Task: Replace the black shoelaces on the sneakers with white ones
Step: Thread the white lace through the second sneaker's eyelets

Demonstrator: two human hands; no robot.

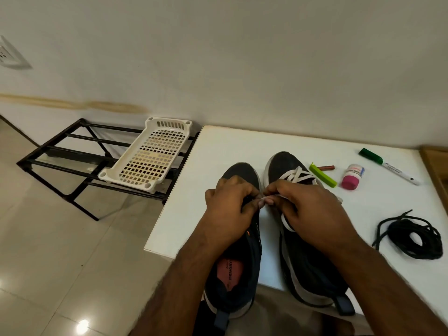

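Pinching white lace [274, 196] tip with both hands [228, 209] [308, 212], lining it up for left sneaker's [240, 173] eyelet; right sneaker [286, 163] already laced, black laces [412, 234] discarded right on counter [218, 146].

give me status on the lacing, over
Both hands, left hand and right hand, pinching white lace between the sneakers. Right sneaker part-laced white. Black laces off, coiled aside. Nothing in the way.

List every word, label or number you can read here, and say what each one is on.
"MEMORY": pink insole of the left sneaker.
White marker: print on the barrel, too small to read.
Pink-capped bottle: label blurred, unreadable.
Nothing else carries legible text.
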